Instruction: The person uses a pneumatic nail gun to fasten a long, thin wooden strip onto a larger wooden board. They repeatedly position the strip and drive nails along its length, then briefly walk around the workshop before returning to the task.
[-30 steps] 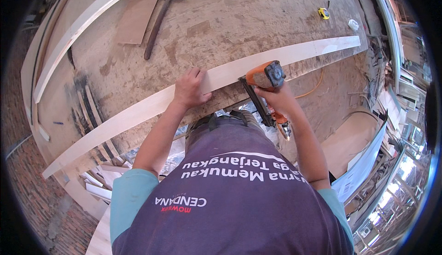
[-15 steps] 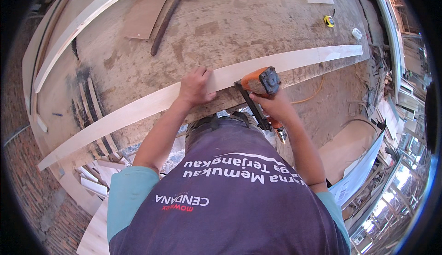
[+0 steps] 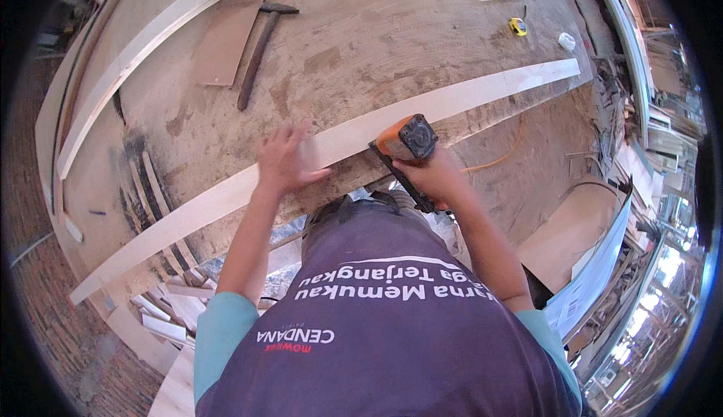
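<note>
A long pale wooden strip (image 3: 467,97) runs along the near edge of a worn plywood workbench (image 3: 392,33). My left hand (image 3: 285,162) lies flat on the strip with fingers spread, pressing it down. To its right, my right hand (image 3: 431,177) grips an orange and black nail gun (image 3: 405,143), whose nose sits against the strip's near edge. An orange hose (image 3: 501,157) trails from the tool toward the right.
On the bench lie a hammer (image 3: 260,44), a thin brown board (image 3: 230,33), a yellow tape measure (image 3: 517,26) and a small white object (image 3: 566,40). Another long pale plank (image 3: 143,48) lies at the far left. Wood offcuts (image 3: 162,319) lie on the floor below.
My left hand has slid left along the strip, and the nail gun with my right hand has shifted slightly left along the strip's edge. The view has tilted a little.
</note>
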Action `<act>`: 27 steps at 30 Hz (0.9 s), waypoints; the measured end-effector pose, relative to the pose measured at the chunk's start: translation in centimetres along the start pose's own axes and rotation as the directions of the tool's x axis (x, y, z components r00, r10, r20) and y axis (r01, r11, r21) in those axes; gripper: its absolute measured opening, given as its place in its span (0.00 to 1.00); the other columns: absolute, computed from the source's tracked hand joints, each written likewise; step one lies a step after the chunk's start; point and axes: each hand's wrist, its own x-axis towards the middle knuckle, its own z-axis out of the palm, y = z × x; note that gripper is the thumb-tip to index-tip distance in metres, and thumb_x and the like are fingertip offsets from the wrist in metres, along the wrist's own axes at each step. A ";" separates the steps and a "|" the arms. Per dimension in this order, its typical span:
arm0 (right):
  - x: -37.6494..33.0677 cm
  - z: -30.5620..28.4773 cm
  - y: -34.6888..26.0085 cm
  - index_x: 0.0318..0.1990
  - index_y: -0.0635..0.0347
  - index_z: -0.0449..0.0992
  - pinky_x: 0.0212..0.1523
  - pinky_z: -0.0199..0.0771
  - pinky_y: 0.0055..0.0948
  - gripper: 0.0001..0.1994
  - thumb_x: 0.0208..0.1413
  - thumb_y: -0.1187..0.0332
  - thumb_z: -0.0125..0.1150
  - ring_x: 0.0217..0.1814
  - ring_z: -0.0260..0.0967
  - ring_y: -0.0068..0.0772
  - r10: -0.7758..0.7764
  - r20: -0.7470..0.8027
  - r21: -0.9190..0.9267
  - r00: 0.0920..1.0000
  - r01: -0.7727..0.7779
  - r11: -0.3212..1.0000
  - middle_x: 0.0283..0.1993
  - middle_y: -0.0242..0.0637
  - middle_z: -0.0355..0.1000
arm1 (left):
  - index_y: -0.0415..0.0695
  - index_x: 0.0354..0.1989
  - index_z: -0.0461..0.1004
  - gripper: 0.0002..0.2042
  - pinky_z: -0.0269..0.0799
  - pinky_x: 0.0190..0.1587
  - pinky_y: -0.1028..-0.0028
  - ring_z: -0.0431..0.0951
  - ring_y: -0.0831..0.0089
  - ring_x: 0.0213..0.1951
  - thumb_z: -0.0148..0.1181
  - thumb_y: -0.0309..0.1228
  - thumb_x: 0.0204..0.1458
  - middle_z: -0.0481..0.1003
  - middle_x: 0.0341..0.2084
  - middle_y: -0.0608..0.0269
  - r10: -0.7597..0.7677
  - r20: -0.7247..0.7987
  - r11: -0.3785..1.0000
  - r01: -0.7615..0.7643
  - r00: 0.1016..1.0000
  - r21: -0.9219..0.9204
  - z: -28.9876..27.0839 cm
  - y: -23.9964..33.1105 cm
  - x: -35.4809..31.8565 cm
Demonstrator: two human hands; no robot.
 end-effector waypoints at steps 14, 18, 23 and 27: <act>-4.1 0.1 7.5 0.56 0.63 0.82 0.55 0.81 0.40 0.25 0.54 0.60 0.79 0.54 0.84 0.45 0.035 -0.144 0.157 0.989 -0.012 0.988 0.50 0.49 0.84 | 0.45 0.58 0.78 0.39 0.79 0.51 0.55 0.80 0.52 0.48 0.80 0.43 0.31 0.78 0.47 0.52 0.027 -0.167 0.999 -0.031 0.986 -0.024 1.1 -4.8 -5.8; -6.8 -0.6 11.9 0.55 0.64 0.82 0.47 0.82 0.36 0.24 0.54 0.62 0.80 0.46 0.83 0.34 0.155 -0.168 0.311 0.973 -0.096 0.945 0.46 0.43 0.85 | 0.44 0.59 0.77 0.39 0.78 0.53 0.55 0.80 0.51 0.50 0.81 0.42 0.31 0.78 0.48 0.51 0.035 -0.137 0.999 -0.032 0.990 0.021 0.9 -4.9 -5.8; -10.1 -0.9 14.3 0.54 0.65 0.82 0.29 0.79 0.30 0.22 0.55 0.63 0.79 0.33 0.80 0.26 0.207 -0.204 0.404 0.957 -0.110 0.908 0.40 0.38 0.83 | 0.43 0.61 0.76 0.41 0.78 0.55 0.55 0.80 0.49 0.50 0.81 0.40 0.32 0.78 0.49 0.50 -0.018 -0.074 0.999 0.021 0.997 0.048 1.0 -4.9 -6.2; -11.5 -0.2 15.6 0.52 0.65 0.82 0.27 0.78 0.30 0.21 0.55 0.63 0.79 0.29 0.78 0.25 0.243 -0.220 0.435 0.945 -0.128 0.891 0.36 0.36 0.81 | 0.42 0.61 0.75 0.41 0.78 0.55 0.54 0.80 0.47 0.50 0.81 0.40 0.33 0.77 0.49 0.49 0.034 -0.096 0.999 -0.031 0.995 0.033 0.7 -4.6 -5.8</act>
